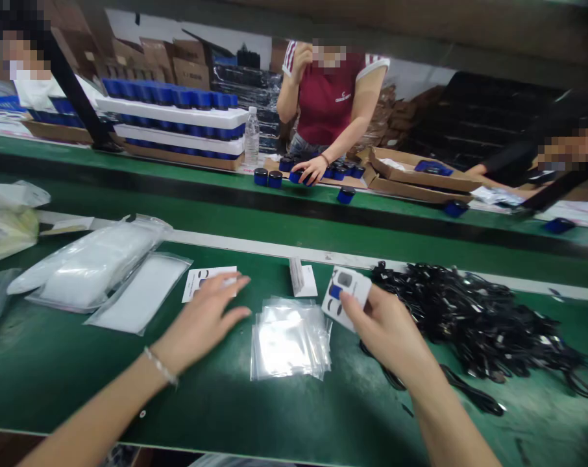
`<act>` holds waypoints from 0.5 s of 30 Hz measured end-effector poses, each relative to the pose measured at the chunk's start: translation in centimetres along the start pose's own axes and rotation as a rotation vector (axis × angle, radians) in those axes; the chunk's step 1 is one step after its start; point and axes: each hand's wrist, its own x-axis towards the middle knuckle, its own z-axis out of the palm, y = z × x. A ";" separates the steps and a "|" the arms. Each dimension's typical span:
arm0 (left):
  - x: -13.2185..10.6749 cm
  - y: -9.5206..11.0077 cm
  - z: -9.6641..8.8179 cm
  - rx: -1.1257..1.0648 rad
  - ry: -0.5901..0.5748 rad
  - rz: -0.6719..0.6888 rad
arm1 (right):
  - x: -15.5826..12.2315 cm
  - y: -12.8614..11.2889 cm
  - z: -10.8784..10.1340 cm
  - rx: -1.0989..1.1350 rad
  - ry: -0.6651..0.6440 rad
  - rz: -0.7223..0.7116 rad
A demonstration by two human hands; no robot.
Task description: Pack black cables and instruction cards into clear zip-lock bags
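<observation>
My right hand (pixel 389 321) grips a small white printed card (pixel 350 285) with blue and grey pictures, the thumb lying across its front. My left hand (pixel 204 318) hovers with fingers apart over a similar card (pixel 196 280) on the green table. It seems to hold nothing; whether the fingertips touch that card I cannot tell. Between the hands lies a loose stack of clear plastic bags (pixel 289 340). Just behind the bags, a small wad of cards (pixel 296 275) stands on edge beside a flat white one. Coiled black cables (pixel 450 318) are heaped right of my right hand.
Packs of clear bags (pixel 109 256) lie at the left. Beyond a white strip runs a raised green ledge with blue, black-lidded jars (pixel 346 194). A co-worker in a maroon shirt (pixel 329 104) touches a jar there. Jar trays (pixel 177 123) and a water bottle (pixel 252 136) stand behind.
</observation>
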 end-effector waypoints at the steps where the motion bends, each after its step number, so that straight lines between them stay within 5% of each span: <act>1: 1.4 -1.8 -0.6 0.039 0.010 -0.038 | 1.3 -0.2 -0.6 -0.115 0.028 -0.032; 6: 5.9 -6.7 -1.8 0.155 -0.076 -0.156 | 7.2 -0.7 0.5 -0.159 -0.069 -0.065; 11: 5.9 -6.4 -1.8 0.137 -0.105 -0.180 | 9.2 0.1 4.1 -0.024 -0.218 -0.050; 15: 5.0 -6.0 -2.0 0.005 -0.103 -0.195 | 8.1 -0.2 3.8 0.023 -0.130 -0.084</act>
